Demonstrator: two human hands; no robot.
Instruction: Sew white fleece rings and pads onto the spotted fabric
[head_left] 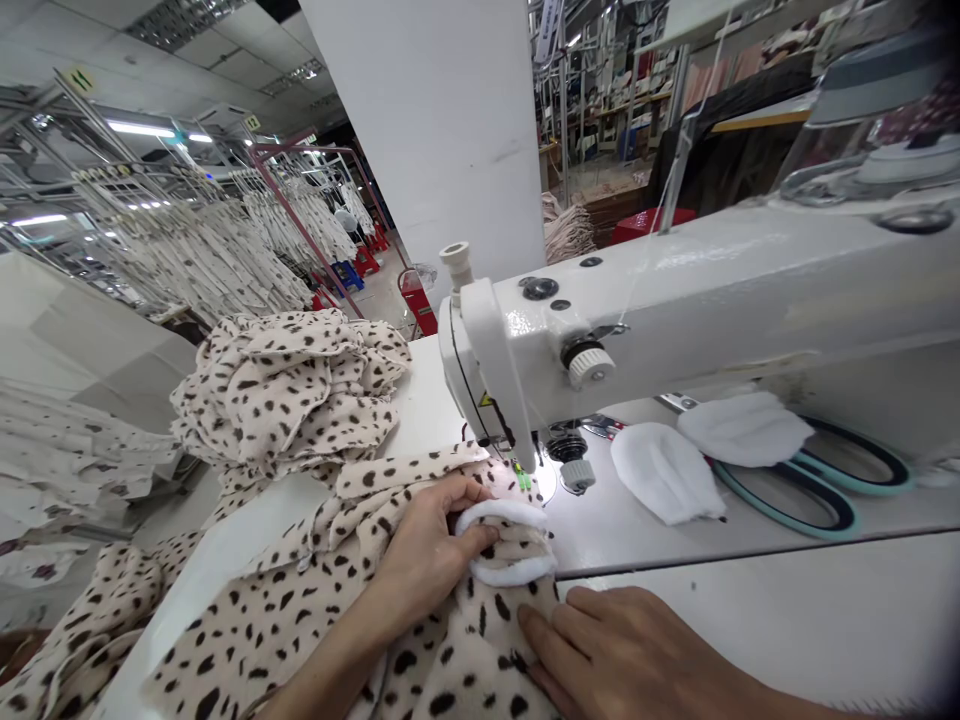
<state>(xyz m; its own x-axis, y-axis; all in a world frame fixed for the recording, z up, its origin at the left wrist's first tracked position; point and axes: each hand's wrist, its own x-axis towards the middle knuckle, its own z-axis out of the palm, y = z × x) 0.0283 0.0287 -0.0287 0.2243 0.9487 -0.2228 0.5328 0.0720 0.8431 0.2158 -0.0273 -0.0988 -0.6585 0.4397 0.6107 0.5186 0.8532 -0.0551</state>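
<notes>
Where the surface (750,610) comes nearest the person, spotted fleece (300,620) spreads towards its left edge, and a looped white edging (514,573) lies on the fleece just short of the presser foot (520,476). The work looks partway along: edging and fleece are together, though I cannot tell how much of the loop is stitched, and a stretch of fleece lies right by the foot. Two loose white pieces (664,472) seem to be unused so far.

The left hand (427,550) has its grip nearly closed, thumb over the loop and fingers behind, pinching the white edging at its left side. The right hand (626,640) rests its fingertips close together on the fleece just nearer than the loop; whether its grip pinches any cloth I cannot tell.

Farther right, under the arm of the sewing machine (697,310), scissors (817,530) lie against the white pieces. A heap of spotted fleece (289,390) fills the surface's far left corner. Beyond it hang rows of garments (202,250).
</notes>
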